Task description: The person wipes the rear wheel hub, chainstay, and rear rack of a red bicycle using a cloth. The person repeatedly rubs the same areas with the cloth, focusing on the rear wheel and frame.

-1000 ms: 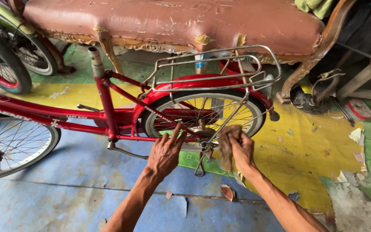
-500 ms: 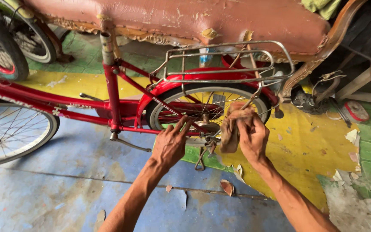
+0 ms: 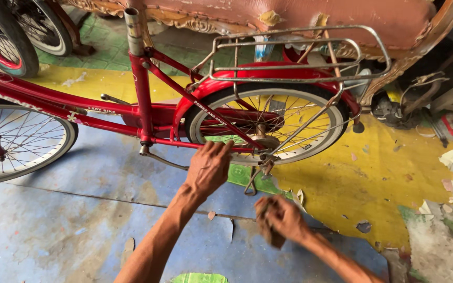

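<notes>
Head view: left hand (image 3: 209, 169) on red bicycle (image 3: 148, 112)

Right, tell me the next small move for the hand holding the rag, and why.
Probably bring the right hand with its brown rag up to the rear hub. The left hand rests on the lower red frame tube there, while the rag hangs clear of the bicycle.

Painted floor (image 3: 69, 230) peeling at 6 o'clock, blue beside yellow patch (image 3: 384, 173); green tiles (image 3: 106, 47) at 11; worn reddish carved bench (image 3: 342, 15) standing at 12.
</notes>
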A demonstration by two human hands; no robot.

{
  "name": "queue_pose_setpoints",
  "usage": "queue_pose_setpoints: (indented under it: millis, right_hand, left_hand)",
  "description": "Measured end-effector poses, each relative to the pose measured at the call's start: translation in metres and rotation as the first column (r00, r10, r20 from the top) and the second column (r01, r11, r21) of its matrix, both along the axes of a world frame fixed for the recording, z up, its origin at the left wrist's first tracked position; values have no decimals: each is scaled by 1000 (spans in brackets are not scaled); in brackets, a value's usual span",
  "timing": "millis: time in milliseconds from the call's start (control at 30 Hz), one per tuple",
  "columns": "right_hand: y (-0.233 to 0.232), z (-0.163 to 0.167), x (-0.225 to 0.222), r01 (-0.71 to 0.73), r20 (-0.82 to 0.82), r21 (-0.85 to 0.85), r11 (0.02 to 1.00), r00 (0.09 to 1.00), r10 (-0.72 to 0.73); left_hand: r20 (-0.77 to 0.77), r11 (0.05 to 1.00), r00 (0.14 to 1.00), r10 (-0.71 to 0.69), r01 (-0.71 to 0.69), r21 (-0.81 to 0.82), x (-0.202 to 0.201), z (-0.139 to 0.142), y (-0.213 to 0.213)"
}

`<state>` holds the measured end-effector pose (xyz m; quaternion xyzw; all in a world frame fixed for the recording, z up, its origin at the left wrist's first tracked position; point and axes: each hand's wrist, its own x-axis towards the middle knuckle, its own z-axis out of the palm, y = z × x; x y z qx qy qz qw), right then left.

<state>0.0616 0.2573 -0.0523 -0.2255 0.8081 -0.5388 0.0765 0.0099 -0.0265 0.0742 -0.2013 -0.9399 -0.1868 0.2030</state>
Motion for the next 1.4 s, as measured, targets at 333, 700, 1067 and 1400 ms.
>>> queue_pose_setpoints:
  millis: [333, 700, 1067, 1400]
  right_hand:
    - [49, -90, 1, 229, -281, 565, 793, 957, -76]
    - [46, -102, -1, 273, -140, 622, 733, 961, -239]
    - [21, -38, -58, 197, 96, 264, 944, 969, -229]
    - [1, -4, -55, 499, 263, 12, 866, 834, -485]
  left_hand:
    - [359, 999, 933, 19, -3, -46, 16, -90, 20]
    - [682, 970, 732, 15, -176, 169, 54, -180, 76]
    - [537, 241, 687, -489, -486, 840, 15, -191, 114]
    - [576, 177, 693, -434, -561, 809, 0, -135, 124]
